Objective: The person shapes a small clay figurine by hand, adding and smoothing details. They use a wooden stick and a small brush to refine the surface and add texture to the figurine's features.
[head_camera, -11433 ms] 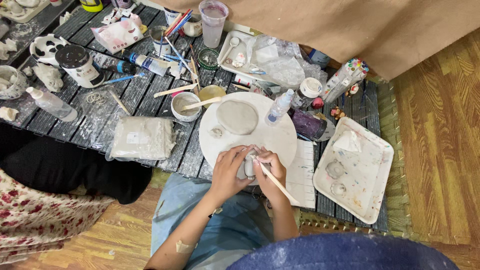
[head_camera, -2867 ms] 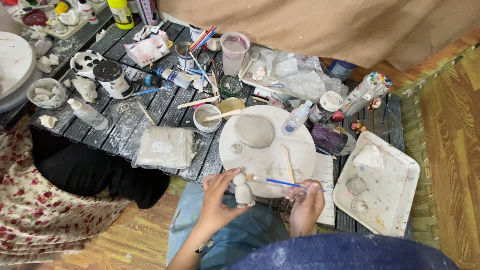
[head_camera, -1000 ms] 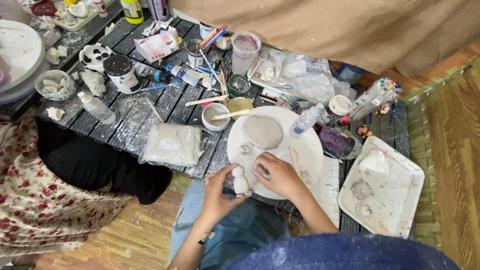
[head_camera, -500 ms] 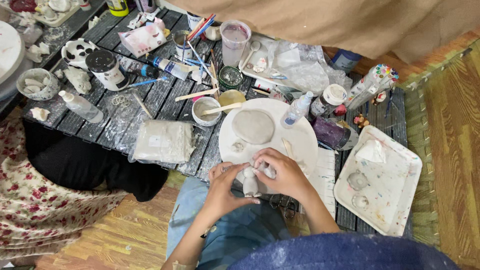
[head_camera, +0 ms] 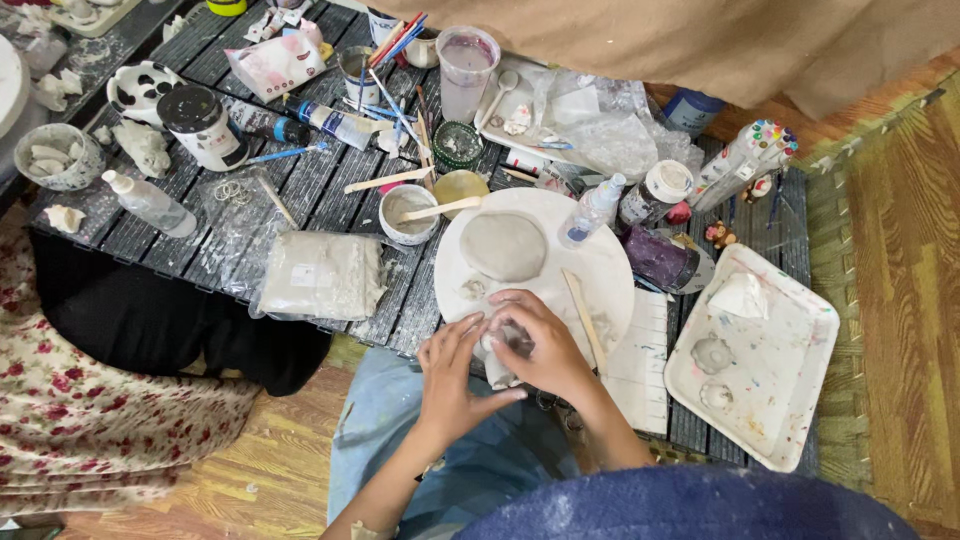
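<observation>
Head view: both your hands are bunched at the near edge of the round white board, which sits near the middle of the dark slatted surface. Your left hand and right hand are cupped around a small pale clay piece, so each grip is closed on it, fingers wrapped from both sides. The piece is mostly hidden; you can't tell its shape from here.

On the board, a flat clay disc lies toward the far side, and a wooden stick lies just beside your right hand. A small spray bottle stands at the board's far right rim. A cup with a wooden spatula sits just left of the board, and a bagged clay block lies near the surface's near edge, further left. A white tray hangs off the right end of the surface.
</observation>
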